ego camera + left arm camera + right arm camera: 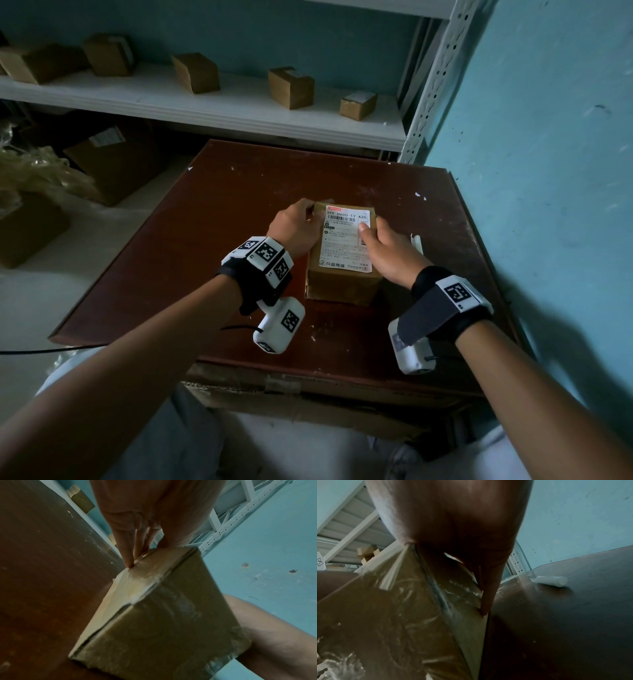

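A taped brown cardboard box [342, 281] with a white shipping label [346, 240] on top stands on a dark red-brown table [191, 246]. My left hand [298, 228] grips its left side, fingers [127, 555] pressed down along the side wall and thumb at the top far corner. My right hand [387, 246] holds the right side, thumb on the label and fingers [486, 599] running down the wall to the tabletop. The box [163, 622] fills the left wrist view, and its taped seam [440, 599] shows in the right wrist view.
A small white tube-like thing [551, 581] lies on the table just right of the box. A white metal shelf [239, 113] behind holds several small cardboard boxes [291, 87]. A teal wall [548, 171] borders the table's right. Larger cartons [109, 161] and plastic wrap lie lower left.
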`<state>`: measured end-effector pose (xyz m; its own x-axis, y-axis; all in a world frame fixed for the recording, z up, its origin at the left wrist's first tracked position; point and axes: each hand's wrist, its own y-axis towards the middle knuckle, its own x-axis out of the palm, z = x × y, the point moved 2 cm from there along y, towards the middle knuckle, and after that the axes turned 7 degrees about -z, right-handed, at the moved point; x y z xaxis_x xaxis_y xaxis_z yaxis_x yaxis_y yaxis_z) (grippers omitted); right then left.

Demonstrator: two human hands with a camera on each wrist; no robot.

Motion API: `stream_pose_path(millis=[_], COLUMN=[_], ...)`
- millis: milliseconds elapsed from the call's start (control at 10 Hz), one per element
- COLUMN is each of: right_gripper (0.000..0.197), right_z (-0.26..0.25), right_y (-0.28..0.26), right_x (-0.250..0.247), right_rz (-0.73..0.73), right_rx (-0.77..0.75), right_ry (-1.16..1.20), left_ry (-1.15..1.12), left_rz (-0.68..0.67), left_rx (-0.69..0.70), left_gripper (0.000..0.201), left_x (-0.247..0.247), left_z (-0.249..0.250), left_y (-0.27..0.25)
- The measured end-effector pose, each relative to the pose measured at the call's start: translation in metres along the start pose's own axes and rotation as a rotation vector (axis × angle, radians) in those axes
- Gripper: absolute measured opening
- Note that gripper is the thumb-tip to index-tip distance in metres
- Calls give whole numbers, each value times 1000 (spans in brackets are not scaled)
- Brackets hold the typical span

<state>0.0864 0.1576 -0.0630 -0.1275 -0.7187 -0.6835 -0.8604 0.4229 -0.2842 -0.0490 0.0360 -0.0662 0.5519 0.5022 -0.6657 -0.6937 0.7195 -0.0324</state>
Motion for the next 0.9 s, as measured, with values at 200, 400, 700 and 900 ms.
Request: stream_pose_path(millis=[200,400,700,900], right_gripper=[47,48,48,56], right_z=[0,1,-13,-33], right_y=[1,1,-9,-21], right_x=[1,2,-3,-30], right_rz=[36,19,54,16], right_rx=[4,3,48,91], right_ry=[-25,-1,-134,-503], left_ry=[-25,-61,78,389], left_rz=[-4,-31,-51,-128], left_rx=[-6,-16,-7,-41], left_gripper=[32,33,33,36], left_x=[3,3,-5,-34], left_z=[1,2,17,33], left_y=[0,-4,-18,-15])
